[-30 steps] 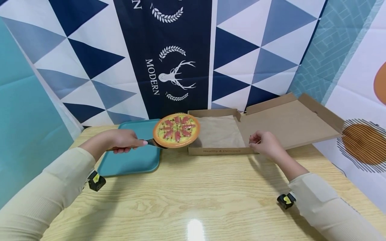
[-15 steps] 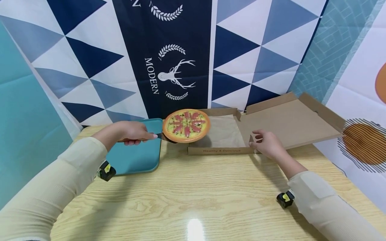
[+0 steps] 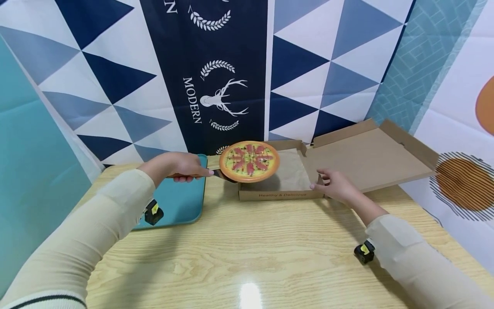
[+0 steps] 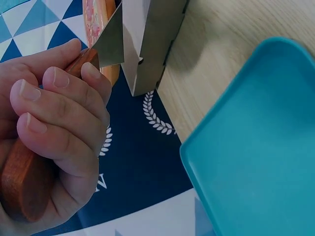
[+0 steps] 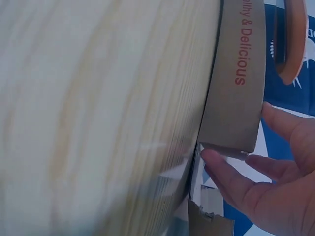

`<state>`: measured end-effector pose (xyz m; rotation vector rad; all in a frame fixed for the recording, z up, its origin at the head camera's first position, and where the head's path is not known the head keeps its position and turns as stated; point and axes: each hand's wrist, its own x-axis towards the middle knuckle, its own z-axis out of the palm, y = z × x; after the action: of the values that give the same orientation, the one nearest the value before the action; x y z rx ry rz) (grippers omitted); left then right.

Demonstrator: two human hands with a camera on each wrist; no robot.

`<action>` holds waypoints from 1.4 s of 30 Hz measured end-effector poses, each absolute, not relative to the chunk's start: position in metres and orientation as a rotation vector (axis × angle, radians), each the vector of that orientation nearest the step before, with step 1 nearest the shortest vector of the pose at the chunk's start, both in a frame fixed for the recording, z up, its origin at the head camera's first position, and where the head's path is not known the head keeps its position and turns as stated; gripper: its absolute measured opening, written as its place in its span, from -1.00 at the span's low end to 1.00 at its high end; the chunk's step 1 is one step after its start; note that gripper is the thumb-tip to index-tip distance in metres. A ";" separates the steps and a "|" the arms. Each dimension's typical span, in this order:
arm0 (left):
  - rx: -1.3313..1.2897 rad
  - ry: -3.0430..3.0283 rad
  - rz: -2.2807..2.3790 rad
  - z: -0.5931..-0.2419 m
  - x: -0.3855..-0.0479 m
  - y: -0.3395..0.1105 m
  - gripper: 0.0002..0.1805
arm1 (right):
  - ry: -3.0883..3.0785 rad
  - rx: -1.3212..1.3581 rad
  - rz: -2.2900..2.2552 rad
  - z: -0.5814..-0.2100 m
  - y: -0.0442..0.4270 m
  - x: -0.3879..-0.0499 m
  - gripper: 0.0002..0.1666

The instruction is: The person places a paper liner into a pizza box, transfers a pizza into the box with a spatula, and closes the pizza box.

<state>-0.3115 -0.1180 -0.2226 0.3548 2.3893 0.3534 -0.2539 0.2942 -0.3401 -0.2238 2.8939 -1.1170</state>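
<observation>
A pizza with a yellow top and red slices rests on the metal blade of a pizza server. My left hand grips the server's wooden handle, fingers curled round it. The pizza hangs above the left part of a cardboard pizza box, which is lined with brown paper. At the box's front right corner is my right hand. The right wrist view shows its thumb and fingers holding that corner from two sides.
A teal tray lies on the wooden table, left of the box. The box's lid is folded out to the right. Behind stands a patterned cloth backdrop, close to the box.
My left hand has moved right with the server, carrying the pizza from beside the tray to over the box's left part. My right hand stays at the box corner, its fingers shifting slightly.
</observation>
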 end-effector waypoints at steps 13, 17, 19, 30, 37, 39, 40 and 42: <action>0.352 2.402 0.324 -0.225 -0.321 -0.094 -0.45 | 2.835 -0.211 -1.069 -0.336 0.297 -0.257 -0.14; 0.366 2.394 0.314 -0.227 -0.327 -0.085 -0.45 | 2.818 -0.218 -1.104 -0.336 0.298 -0.258 -0.14; 0.371 2.389 0.316 -0.228 -0.330 -0.081 -0.46 | 2.814 -0.230 -1.118 -0.336 0.297 -0.258 -0.15; 0.390 2.386 0.251 -0.237 -0.349 -0.055 -0.52 | 2.814 -0.237 -1.108 -0.334 0.295 -0.256 -0.16; 0.410 2.366 0.220 -0.243 -0.361 -0.045 -0.56 | 2.828 -0.229 -1.082 -0.335 0.295 -0.256 -0.16; 0.411 2.358 0.208 -0.245 -0.363 -0.044 -0.57 | 2.834 -0.231 -1.073 -0.335 0.295 -0.256 -0.16; 0.413 2.355 0.202 -0.245 -0.364 -0.043 -0.57 | 2.836 -0.230 -1.071 -0.335 0.295 -0.256 -0.16; 0.423 2.350 0.186 -0.246 -0.365 -0.042 -0.58 | 2.837 -0.228 -1.067 -0.335 0.295 -0.256 -0.16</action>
<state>-0.3654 -0.0421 -0.2465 0.4229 2.3495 0.1860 -0.2555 0.2947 -0.3354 -0.2276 2.8365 -1.0670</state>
